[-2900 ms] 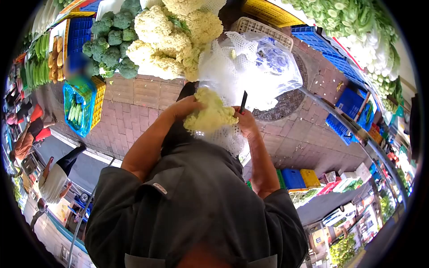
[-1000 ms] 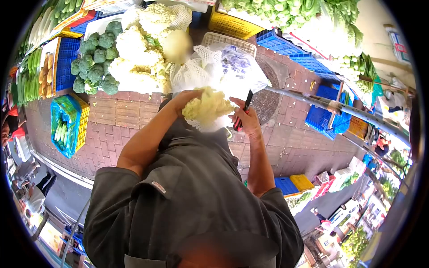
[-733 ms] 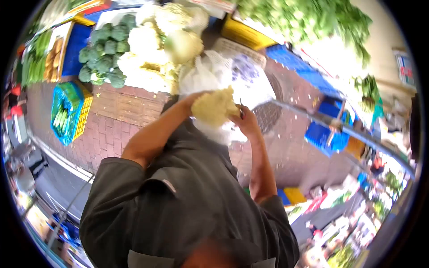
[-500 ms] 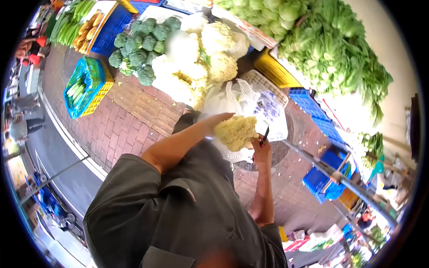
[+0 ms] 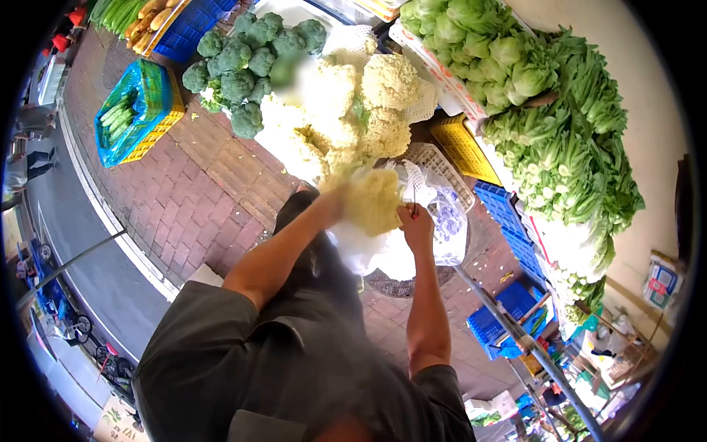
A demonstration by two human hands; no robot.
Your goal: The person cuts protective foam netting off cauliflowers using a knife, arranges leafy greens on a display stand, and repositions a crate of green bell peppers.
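A pale yellow cauliflower (image 5: 373, 202) is held up in front of my body. My left hand (image 5: 331, 206), somewhat blurred, grips its left side. At the right edge of the head, my right hand (image 5: 417, 225) is closed around a small dark knife (image 5: 414, 211); most of it is hidden by the fingers. Below and behind the cauliflower are white plastic bags and netting (image 5: 445, 221). A heap of cauliflowers (image 5: 387, 81) lies just beyond my hands, with broccoli (image 5: 237, 81) to its left.
A yellow crate with blue lining (image 5: 140, 114) stands at left on the brick pavement. Piled leafy greens (image 5: 545, 125) fill the right side above yellow (image 5: 460, 147) and blue crates (image 5: 508, 217). A metal pole (image 5: 508, 320) slants across the lower right.
Both hands and the cauliflower have shifted slightly left and up in view. The dark knife, which stuck out above my right hand, now shows less. The camera view has turned a little.
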